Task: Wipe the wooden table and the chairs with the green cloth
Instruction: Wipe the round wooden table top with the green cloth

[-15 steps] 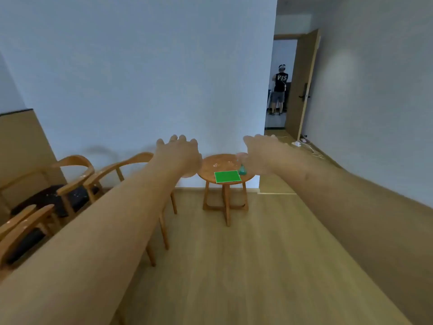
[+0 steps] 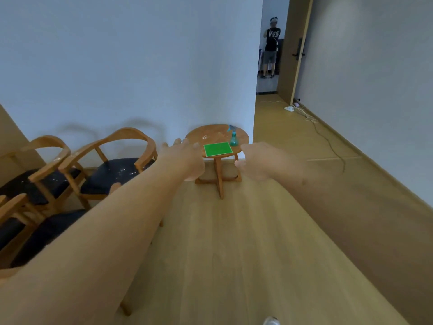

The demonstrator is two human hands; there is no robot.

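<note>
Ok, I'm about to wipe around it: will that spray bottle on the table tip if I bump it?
Probably yes. The spray bottle is tall and narrow with a top-heavy trigger head, so a nudge may topple it. It stands near the table's edge, beside the green cloth, so it could fall off.

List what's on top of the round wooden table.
On the round wooden table: a flat green cloth at the near edge, a teal spray bottle beside it, white specks. The left hand hides the near-left rim.

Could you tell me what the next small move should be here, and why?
Probably step closer and take the green cloth with the right hand: it lies flat on the round wooden table, untouched, and both hands are empty, the left hand included.
</note>
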